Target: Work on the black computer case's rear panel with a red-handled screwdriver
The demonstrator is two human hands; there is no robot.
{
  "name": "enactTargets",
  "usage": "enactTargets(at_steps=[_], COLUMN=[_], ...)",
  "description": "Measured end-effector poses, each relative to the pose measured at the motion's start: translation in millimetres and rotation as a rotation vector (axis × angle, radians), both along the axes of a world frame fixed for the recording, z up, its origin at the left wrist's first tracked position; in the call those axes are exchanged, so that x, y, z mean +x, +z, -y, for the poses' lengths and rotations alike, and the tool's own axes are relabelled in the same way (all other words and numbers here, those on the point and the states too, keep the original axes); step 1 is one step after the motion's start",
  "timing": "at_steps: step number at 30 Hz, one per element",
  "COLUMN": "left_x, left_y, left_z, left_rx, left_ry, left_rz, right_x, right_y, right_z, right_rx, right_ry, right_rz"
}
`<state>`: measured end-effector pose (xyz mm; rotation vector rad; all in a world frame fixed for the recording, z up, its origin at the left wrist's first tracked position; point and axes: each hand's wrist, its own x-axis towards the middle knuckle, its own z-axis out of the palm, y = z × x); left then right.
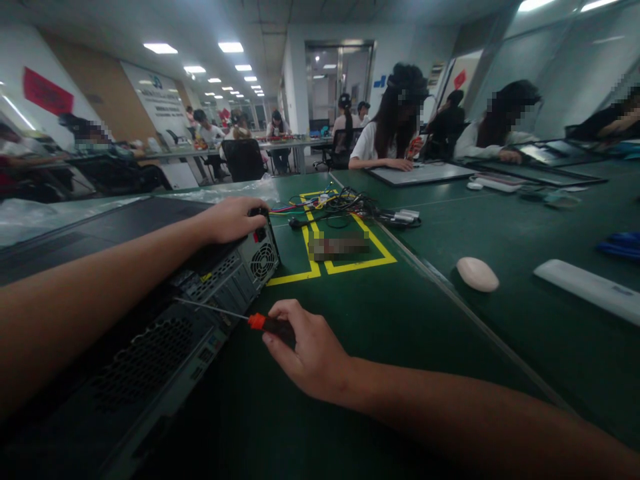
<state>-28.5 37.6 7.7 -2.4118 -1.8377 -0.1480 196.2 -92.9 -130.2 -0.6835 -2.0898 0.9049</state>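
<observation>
Head view: the one view there is; it looks forward and down across a green surface [400, 313].
Computer case [165, 347]: dark, lying along the left side of the surface and reaching its near edge, with its back panel turned to the right.
Fan grille [263, 261]: round, on the far end of that back panel.
Left hand [233, 219]: on the far top corner of the computer case, its grip folded over the corner, fingers curled down the back panel.
Right hand [310, 353]: low over the surface near its near edge, just right of the computer case, its grip closed around the handle of a screwdriver [257, 321].
Screwdriver: red and black handle, thin shaft pointing left, the tip at the back panel; whether it sits in a screw cannot be told.
Yellow tape outline [350, 265]: on the middle of the surface, beyond the right hand.
Cables [345, 203]: a tangled heap at the far side of the outline.
Mouse [477, 274]: pale, right of the outline and well apart from both hands.
Keyboard [590, 290]: white, towards the right edge.
Person in a white top [385, 143]: seated at the far edge, a flat panel [420, 173] lying in front.
</observation>
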Motion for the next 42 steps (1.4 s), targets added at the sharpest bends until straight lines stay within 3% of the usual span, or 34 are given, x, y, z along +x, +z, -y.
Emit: enactTargets(at_steps=[32,42], left_x=[2.0,1.8], left_y=[1.7,0.4], left_z=[1.7,1.0], left_rx=[-0.012,0.003], left_ry=[0.002,0.007], left_rz=[-0.003,0.013], right_x=[3.1,2.4], right_y=[5.3,6.6], right_z=[0.1,3.3], right_rx=[0.046,-0.016], right_ry=[-0.004,0.015], right_rz=[0.052,0.051])
